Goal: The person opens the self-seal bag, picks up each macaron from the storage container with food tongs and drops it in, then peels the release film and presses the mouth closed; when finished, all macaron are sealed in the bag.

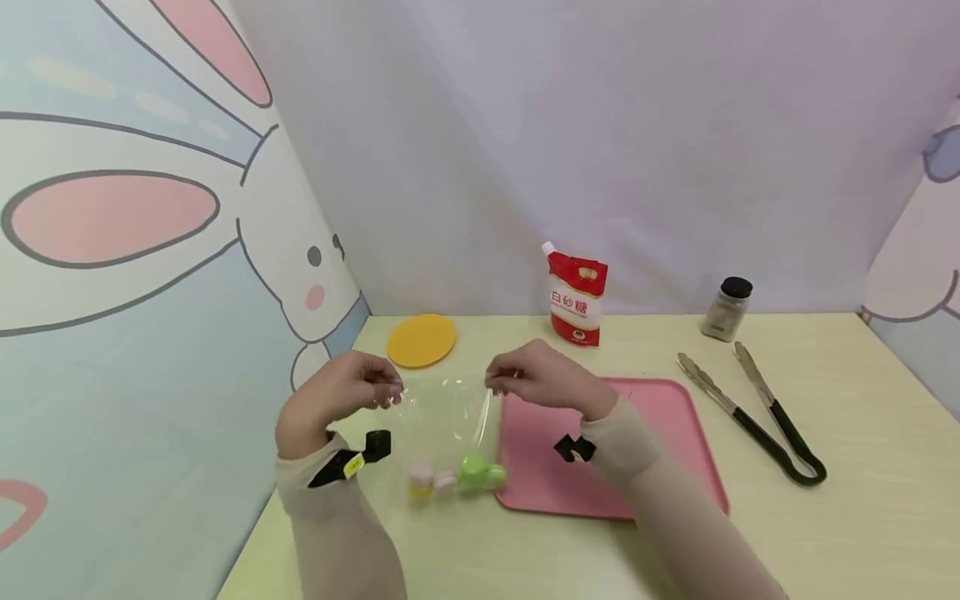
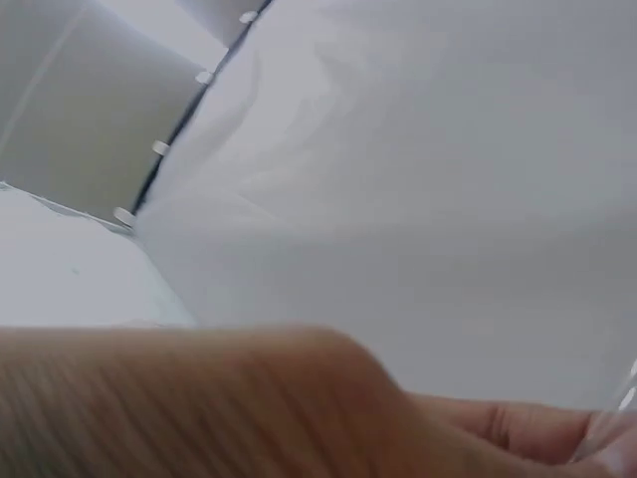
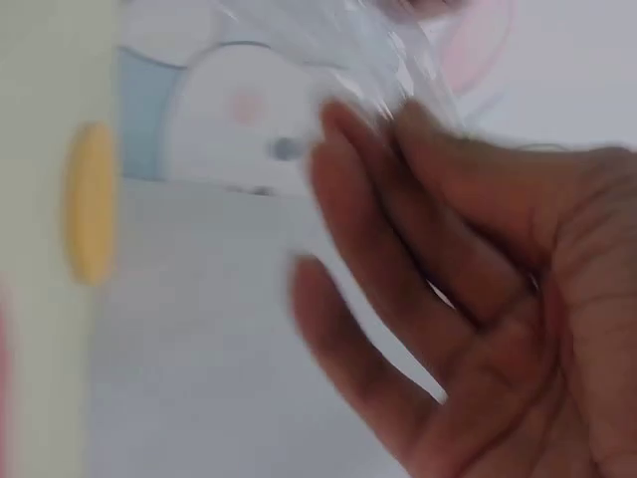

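A clear plastic bag (image 1: 446,421) hangs between the two hands, its upper edge held at both corners. My left hand (image 1: 348,390) pinches the left corner between thumb and fingers. The right corner is in the pinch of my right hand (image 1: 551,379); in the right wrist view the thumb and forefinger meet on the plastic (image 3: 343,50) while the other fingers spread loosely. At the bag's bottom sit several small rounded pieces: a pink-and-yellow piece (image 1: 421,481), a small pink one (image 1: 446,481) and bright green ones (image 1: 473,469).
Right of the bag lies a pink tray (image 1: 547,479), under the right forearm. A yellow disc (image 1: 422,341) is at the back left. Along the back stand a red-and-white sugar pouch (image 1: 576,298) and a black-lidded jar (image 1: 726,310). Black-handled tongs (image 1: 780,450) lie spread at the right.
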`<state>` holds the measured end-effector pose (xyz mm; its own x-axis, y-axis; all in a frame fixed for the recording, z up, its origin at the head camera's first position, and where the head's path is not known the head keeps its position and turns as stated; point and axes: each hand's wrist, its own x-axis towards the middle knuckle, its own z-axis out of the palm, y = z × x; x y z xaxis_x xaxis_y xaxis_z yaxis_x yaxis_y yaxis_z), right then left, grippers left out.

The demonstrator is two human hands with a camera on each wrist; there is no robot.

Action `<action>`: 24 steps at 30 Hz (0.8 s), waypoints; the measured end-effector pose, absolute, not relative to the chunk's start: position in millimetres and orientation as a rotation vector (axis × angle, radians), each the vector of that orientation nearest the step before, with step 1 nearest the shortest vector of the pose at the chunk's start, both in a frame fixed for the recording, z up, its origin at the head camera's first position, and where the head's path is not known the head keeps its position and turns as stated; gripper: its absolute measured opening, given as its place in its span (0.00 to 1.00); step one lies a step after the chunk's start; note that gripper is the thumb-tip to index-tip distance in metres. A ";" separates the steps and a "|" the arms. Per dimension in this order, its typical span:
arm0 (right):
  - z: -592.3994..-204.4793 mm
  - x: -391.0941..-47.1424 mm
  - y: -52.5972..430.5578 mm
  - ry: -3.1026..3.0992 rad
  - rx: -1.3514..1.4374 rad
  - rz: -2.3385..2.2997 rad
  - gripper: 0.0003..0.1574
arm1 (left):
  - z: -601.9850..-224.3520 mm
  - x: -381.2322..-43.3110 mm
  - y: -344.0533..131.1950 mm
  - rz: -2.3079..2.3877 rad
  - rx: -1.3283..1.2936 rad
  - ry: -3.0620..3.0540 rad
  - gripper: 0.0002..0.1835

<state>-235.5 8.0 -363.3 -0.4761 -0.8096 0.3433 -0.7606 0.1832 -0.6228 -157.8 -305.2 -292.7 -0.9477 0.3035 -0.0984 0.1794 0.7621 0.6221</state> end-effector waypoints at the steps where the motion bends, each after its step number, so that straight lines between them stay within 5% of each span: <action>1: -372.3 -241.2 3.0 2.419 -1.509 -1.221 0.05 | -300.1 -168.7 -307.5 0.922 0.344 2.785 0.04; 12: -422.4 -270.2 -8.3 2.722 -0.925 -1.274 0.08 | -372.5 -246.4 -308.4 0.804 0.224 3.008 0.08; 24: -380.4 -269.9 37.1 2.788 -0.904 -1.260 0.14 | -413.8 -258.6 -312.1 0.598 -0.190 3.076 0.13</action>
